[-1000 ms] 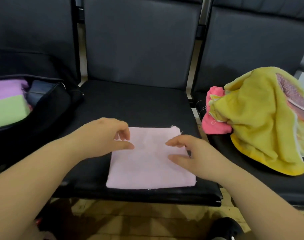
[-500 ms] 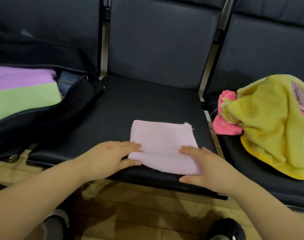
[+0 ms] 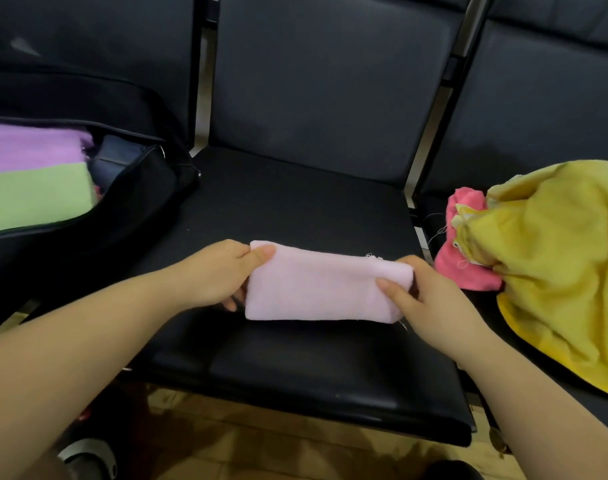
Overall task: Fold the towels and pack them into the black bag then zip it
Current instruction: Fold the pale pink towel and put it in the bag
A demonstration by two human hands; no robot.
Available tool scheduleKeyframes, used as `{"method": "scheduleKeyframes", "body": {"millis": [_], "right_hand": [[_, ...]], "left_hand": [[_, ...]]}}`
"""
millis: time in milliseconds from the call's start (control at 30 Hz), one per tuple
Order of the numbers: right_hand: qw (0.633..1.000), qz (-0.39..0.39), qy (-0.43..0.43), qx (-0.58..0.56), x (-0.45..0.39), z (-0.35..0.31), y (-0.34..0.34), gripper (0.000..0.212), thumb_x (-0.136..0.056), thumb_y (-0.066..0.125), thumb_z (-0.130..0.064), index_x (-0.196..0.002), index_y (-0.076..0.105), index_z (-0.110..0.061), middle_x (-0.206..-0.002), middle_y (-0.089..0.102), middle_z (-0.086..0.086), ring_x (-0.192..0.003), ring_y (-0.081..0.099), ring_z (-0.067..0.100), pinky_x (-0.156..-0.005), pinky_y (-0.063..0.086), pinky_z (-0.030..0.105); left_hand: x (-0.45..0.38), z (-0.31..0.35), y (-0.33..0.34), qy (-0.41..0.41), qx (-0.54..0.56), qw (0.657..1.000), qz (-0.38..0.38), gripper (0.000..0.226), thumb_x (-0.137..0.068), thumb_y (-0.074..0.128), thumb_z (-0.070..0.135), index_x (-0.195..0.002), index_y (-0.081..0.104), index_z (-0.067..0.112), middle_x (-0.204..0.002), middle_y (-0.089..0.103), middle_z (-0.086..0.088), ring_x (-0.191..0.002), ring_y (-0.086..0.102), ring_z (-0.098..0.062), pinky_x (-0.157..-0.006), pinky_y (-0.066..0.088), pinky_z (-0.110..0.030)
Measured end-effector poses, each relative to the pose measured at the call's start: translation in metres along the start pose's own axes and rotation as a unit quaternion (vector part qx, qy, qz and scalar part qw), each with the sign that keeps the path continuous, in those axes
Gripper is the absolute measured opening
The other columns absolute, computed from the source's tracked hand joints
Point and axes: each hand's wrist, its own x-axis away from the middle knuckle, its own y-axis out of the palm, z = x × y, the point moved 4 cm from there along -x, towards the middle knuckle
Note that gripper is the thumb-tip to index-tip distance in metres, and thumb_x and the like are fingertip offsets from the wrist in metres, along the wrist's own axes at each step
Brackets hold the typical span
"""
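Note:
A pale pink towel (image 3: 316, 289), folded into a narrow rectangle, lies on the middle black seat (image 3: 295, 216). My left hand (image 3: 219, 271) grips its left end, thumb on top and fingers underneath. My right hand (image 3: 423, 296) grips its right end in the same way. The black bag (image 3: 98, 230) lies open on the left seat. Inside it lie a folded purple towel (image 3: 32, 147) and a folded green towel (image 3: 36, 199).
A crumpled yellow towel (image 3: 551, 271) lies heaped on the right seat, with a hot-pink towel (image 3: 465, 251) tucked against its left side. Dark seat backs rise behind. The floor and the toes of shoes show below the front edge of the seat.
The pink towel lay as a flat square a second ago. Both hands took its near edge and folded it over, so it is now half as deep and held at both ends.

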Motion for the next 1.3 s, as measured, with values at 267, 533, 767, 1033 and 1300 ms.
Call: {"method": "scheduleKeyframes", "body": {"millis": [267, 533, 767, 1033, 1300], "right_hand": [[0.994, 0.004, 0.106, -0.001, -0.044, 0.012, 0.018, 0.029, -0.092, 0.056, -0.039, -0.112, 0.052, -0.019, -0.088, 0.057, -0.007, -0.073, 0.052, 0.006, -0.059, 0.038, 0.022], [0.985, -0.063, 0.157, -0.032, -0.048, 0.016, 0.016, 0.028, -0.089, 0.052, -0.024, -0.117, 0.055, -0.025, -0.107, 0.062, -0.003, -0.093, 0.059, 0.016, -0.077, 0.048, 0.031], [0.968, -0.105, 0.185, -0.133, -0.03, 0.012, 0.013, 0.028, -0.085, 0.057, -0.01, -0.111, 0.057, -0.021, -0.102, 0.062, 0.0, -0.088, 0.064, 0.016, -0.068, 0.056, 0.029], [0.969, -0.205, 0.133, -0.035, -0.002, -0.013, 0.008, 0.037, -0.084, 0.062, -0.021, -0.119, 0.053, -0.03, -0.122, 0.058, -0.007, -0.109, 0.056, 0.007, -0.09, 0.046, 0.023], [0.97, -0.234, -0.066, -0.008, -0.009, -0.116, 0.028, 0.083, -0.059, 0.076, -0.061, -0.131, 0.038, -0.045, -0.12, 0.052, -0.024, -0.108, 0.054, 0.002, -0.092, 0.051, 0.032]], "left_hand": [[-0.029, -0.005, 0.003, -0.068, -0.185, 0.98, 0.022, 0.046, -0.099, 0.029, 0.053, -0.085, 0.056, 0.018, -0.064, 0.064, 0.0, -0.061, 0.061, -0.014, -0.058, 0.042, -0.027], [-0.039, 0.0, 0.007, -0.1, -0.213, 0.972, 0.026, 0.047, -0.094, 0.033, 0.061, -0.084, 0.051, 0.018, -0.082, 0.053, 0.006, -0.073, 0.049, -0.009, -0.056, 0.033, -0.024], [-0.03, 0.013, 0.012, -0.104, -0.124, 0.987, 0.018, 0.042, -0.093, 0.042, 0.058, -0.098, 0.049, 0.017, -0.081, 0.048, 0.006, -0.07, 0.047, -0.008, -0.054, 0.033, -0.02], [-0.002, 0.01, 0.003, -0.038, 0.05, 0.997, 0.043, 0.043, -0.081, 0.064, 0.054, -0.106, 0.051, 0.022, -0.098, 0.056, 0.005, -0.084, 0.055, -0.009, -0.063, 0.041, -0.023], [0.046, 0.04, -0.027, 0.195, 0.111, 0.97, 0.098, 0.024, -0.076, 0.076, 0.033, -0.082, 0.053, 0.033, -0.077, 0.059, 0.017, -0.069, 0.056, 0.005, -0.055, 0.04, -0.009]]}}
